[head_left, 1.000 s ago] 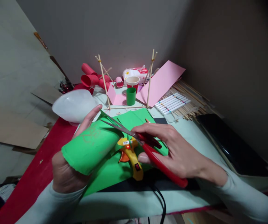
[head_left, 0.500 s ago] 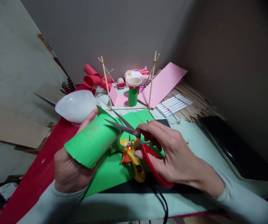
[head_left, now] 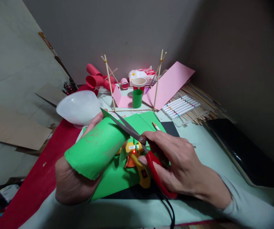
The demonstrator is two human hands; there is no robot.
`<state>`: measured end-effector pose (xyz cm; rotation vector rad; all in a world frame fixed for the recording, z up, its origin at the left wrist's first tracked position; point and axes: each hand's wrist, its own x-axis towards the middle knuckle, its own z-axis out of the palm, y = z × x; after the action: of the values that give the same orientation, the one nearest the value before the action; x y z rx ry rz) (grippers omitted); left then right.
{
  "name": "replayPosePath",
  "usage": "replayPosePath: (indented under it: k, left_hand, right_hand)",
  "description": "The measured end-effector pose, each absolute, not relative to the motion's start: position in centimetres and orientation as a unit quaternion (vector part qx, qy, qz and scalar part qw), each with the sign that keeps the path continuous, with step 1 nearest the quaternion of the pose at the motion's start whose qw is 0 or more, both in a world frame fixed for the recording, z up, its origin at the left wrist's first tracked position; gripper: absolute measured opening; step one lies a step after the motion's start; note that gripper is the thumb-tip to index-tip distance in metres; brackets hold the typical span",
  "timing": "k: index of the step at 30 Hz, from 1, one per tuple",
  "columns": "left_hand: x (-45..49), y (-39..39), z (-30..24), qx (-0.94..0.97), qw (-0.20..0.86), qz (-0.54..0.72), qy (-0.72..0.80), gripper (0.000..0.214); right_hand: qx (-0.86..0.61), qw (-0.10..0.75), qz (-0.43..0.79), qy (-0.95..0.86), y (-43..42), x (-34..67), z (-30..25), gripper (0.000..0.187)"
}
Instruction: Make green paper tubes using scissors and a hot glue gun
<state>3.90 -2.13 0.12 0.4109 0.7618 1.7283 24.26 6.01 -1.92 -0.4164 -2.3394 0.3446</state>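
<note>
My left hand (head_left: 71, 183) is wrapped round a rolled tube of green paper (head_left: 95, 148), held tilted with its far end toward the back. My right hand (head_left: 178, 160) grips red-handled scissors (head_left: 148, 156). Their blades are closed and lie against the far upper edge of the tube. A yellow glue gun (head_left: 139, 162) with a red light lies on flat green paper sheets (head_left: 118, 176) beneath both hands.
A clear plastic bowl (head_left: 78, 106) sits at the left. At the back stand a wooden stick frame (head_left: 157, 81), a green cup (head_left: 137, 98), red paper tubes (head_left: 94, 79), pink paper (head_left: 169, 84) and a row of markers (head_left: 181, 106). A black cord (head_left: 167, 208) trails off the front edge.
The scissor blades, apart half a second ago, have closed on the far edge of the green tube. My right hand shifted slightly right and toward me.
</note>
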Motion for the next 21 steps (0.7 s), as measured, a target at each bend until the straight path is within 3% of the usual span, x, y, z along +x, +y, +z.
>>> replayPosePath:
  k: [6,16,21]
  left_hand:
    - [4.4,-2.5,-0.7,0.178,0.564,0.744,0.312,0.056]
    - [2.2,-3.0,-1.5,0.233,0.635,0.687,0.265,0.051]
    - [2.3,-3.1,-1.2,0.229,0.626,0.693,0.275,0.058]
  right_hand:
    - [-0.154,0.361,0.071,-0.917,6.1,24.1,-2.2,0.026]
    - [-0.166,0.349,0.123,-0.914,6.1,24.0,-2.1,0.027]
    - [-0.181,0.355,0.111,-0.910,5.9,24.0,-1.9,0.027]
